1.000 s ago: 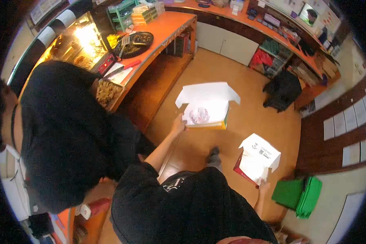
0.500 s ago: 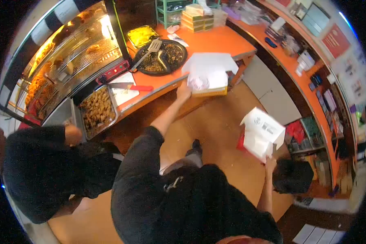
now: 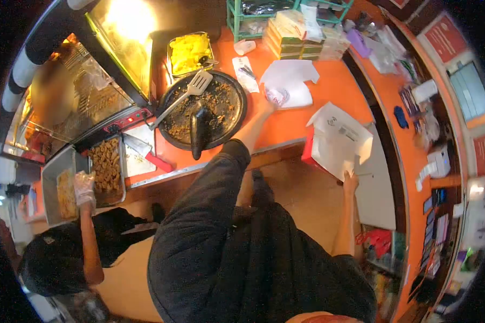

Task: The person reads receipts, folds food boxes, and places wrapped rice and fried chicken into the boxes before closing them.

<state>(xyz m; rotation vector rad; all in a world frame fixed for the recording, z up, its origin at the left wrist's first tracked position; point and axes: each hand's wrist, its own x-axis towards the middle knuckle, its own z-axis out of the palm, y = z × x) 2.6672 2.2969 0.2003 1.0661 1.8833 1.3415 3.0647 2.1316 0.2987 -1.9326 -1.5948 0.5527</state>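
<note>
Both boxes have shifted since the earlier frame: the white box [image 3: 292,74] now lies over the orange counter [image 3: 293,121], beyond its front edge, and the red-sided box [image 3: 342,132] has come up beside that edge. Seen from the head camera, the left hand [image 3: 265,110] meets the white box at its near left edge; it is blurred, so I cannot tell whether its fingers are closed on the box or only touching. The white box has its lid up, with a round printed pattern near the fingers. The right hand [image 3: 351,182] grips the red-sided box at its near edge, the box tilted, with its white, printed lid raised. Left of the outstretched left arm, a black round dish [image 3: 172,132] carries dark crumbs, a dark pestle [image 3: 200,132] and a slotted spatula [image 3: 200,84]. Behind it is a tray of yellow food [image 3: 189,53]. Nearer the front, a red-handled knife [image 3: 159,163] lies across a white board [image 3: 137,163]. Farther left, a co-worker's gloved hand [image 3: 84,189] is at the metal trays, next to brown pieces [image 3: 106,160]. Stacked boxes [image 3: 290,39] stand toward the back, near a green rack [image 3: 235,16]
</note>
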